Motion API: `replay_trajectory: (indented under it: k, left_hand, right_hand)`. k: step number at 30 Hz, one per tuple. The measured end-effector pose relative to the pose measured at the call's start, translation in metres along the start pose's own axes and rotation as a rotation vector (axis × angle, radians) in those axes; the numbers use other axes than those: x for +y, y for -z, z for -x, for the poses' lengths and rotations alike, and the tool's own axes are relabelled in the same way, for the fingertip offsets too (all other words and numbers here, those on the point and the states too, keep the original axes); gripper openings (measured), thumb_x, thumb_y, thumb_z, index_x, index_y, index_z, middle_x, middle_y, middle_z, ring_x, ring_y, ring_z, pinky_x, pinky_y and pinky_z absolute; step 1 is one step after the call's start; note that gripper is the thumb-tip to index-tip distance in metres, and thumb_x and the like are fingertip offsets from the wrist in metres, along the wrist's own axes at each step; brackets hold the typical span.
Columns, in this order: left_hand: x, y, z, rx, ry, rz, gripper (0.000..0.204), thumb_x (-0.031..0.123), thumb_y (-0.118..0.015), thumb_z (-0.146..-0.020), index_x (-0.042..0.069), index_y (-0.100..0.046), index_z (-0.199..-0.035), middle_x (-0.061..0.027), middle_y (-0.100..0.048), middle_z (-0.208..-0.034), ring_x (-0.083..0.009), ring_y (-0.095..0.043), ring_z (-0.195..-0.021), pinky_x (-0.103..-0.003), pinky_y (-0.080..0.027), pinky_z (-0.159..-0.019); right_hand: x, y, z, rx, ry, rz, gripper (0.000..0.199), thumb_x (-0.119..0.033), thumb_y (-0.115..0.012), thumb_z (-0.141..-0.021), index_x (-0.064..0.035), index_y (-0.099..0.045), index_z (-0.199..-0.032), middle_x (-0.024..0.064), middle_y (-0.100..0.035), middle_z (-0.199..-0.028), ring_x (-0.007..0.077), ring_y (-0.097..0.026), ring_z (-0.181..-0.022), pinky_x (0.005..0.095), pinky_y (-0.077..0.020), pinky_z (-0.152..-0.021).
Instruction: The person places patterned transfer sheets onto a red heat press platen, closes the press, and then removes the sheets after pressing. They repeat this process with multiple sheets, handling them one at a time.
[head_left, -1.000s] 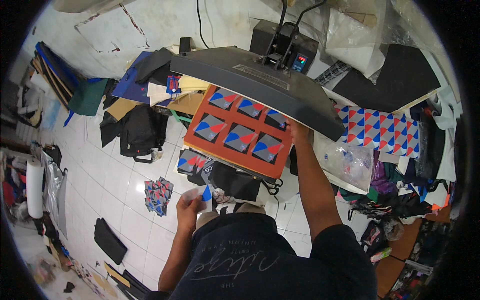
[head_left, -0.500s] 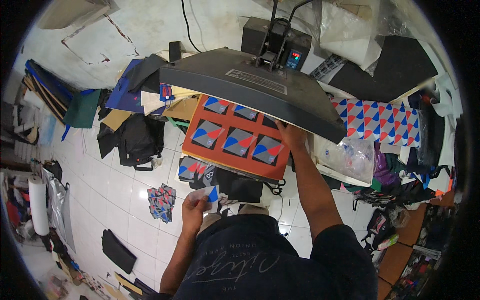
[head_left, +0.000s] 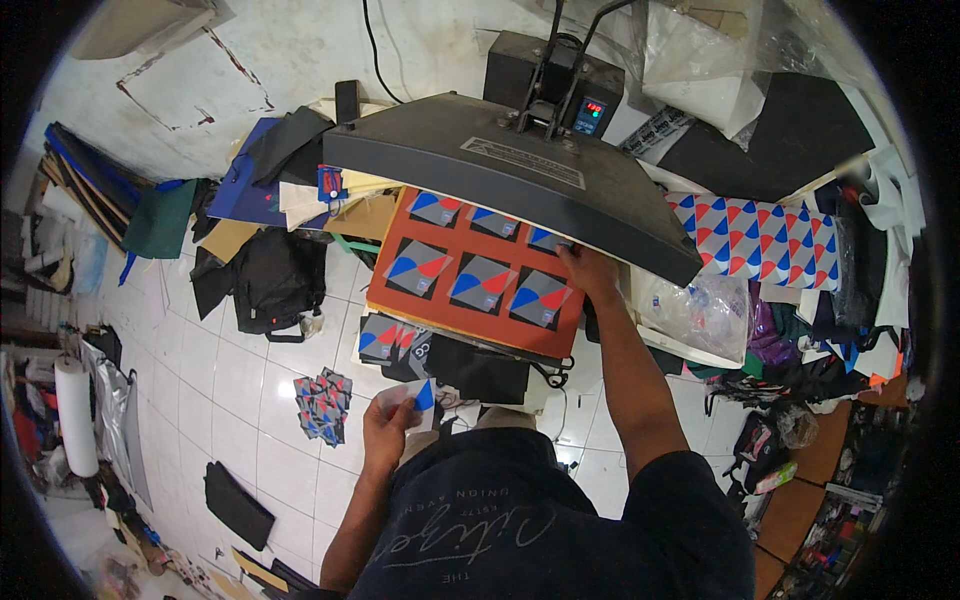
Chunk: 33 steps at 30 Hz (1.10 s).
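A heat press stands open, its black upper plate (head_left: 520, 175) raised over an orange lower plate (head_left: 400, 300). Several grey fabric pieces (head_left: 482, 283) with blue and red shapes lie in rows on the orange plate. My right hand (head_left: 590, 272) reaches under the raised plate and touches the piece at the back right corner. My left hand (head_left: 390, 425) is low, near my body, holding a small transfer sheet (head_left: 420, 398) with a blue and red print. A stack of the same grey pieces (head_left: 388, 340) sits just below the orange plate.
A pile of printed pieces (head_left: 322, 405) lies on the white tiled floor (head_left: 240, 380). Black bags (head_left: 275, 280) and fabric scraps crowd the left. A patterned red, blue and white sheet (head_left: 765, 240) and a plastic bag (head_left: 700, 310) lie to the right.
My right hand has moved in under the raised plate to the back right piece. My left hand stays low with the transfer sheet. The view has shifted slightly.
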<state>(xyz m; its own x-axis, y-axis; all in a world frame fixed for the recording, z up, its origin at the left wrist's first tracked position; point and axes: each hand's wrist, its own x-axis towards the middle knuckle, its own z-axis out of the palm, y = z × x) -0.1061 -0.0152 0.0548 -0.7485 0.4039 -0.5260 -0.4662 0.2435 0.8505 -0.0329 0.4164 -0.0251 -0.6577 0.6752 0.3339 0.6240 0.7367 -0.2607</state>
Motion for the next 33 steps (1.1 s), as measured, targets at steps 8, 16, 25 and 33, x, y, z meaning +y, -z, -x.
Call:
replay_trajectory:
  k: [8,16,25,33]
  left_hand:
    - [0.002,0.001,-0.002,-0.006,0.008,0.001,0.030,0.007,-0.063,-0.088,-0.004,-0.057,-0.116,-0.0115,-0.066,-0.094,-0.0178,-0.065,-0.078,-0.030,-0.055,-0.070]
    - [-0.007,0.007,-0.004,-0.014,0.002,-0.006,0.029,0.007,-0.063,-0.088,-0.003,-0.057,-0.114,-0.0111,-0.066,-0.093,-0.0174,-0.065,-0.078,-0.030,-0.055,-0.069]
    - [-0.007,0.008,-0.002,-0.008,0.007,-0.021,0.027,0.007,-0.064,-0.088,-0.003,-0.058,-0.113,-0.0116,-0.067,-0.092,-0.0183,-0.066,-0.076,-0.031,-0.055,-0.069]
    - [-0.009,0.009,-0.002,0.010,-0.002,-0.032,0.024,0.008,-0.065,-0.088,-0.003,-0.060,-0.109,-0.0112,-0.067,-0.091,-0.0183,-0.066,-0.075,-0.031,-0.055,-0.068]
  right_hand:
    - [-0.004,-0.001,-0.003,-0.136,-0.110,-0.021,0.051,-0.048,-0.066,-0.080,-0.0101,-0.061,-0.114,0.0149,-0.066,-0.106,0.0359,-0.062,-0.100,0.0445,-0.0492,-0.085]
    - [-0.004,-0.002,-0.003,-0.116,-0.155,-0.051,0.051,-0.046,-0.067,-0.080,-0.0100,-0.059,-0.115,0.0142,-0.066,-0.107,0.0366,-0.061,-0.102,0.0453,-0.0491,-0.085]
    - [-0.005,-0.002,-0.003,-0.146,-0.193,-0.087,0.054,-0.047,-0.066,-0.080,-0.0140,-0.054,-0.121,0.0137,-0.066,-0.108,0.0366,-0.062,-0.102,0.0457,-0.0491,-0.086]
    - [0.001,-0.012,-0.002,-0.170,-0.205,-0.027,0.054,-0.049,-0.063,-0.082,-0.0131,-0.056,-0.121,0.0148,-0.065,-0.111,0.0364,-0.061,-0.104,0.0456,-0.0483,-0.088]
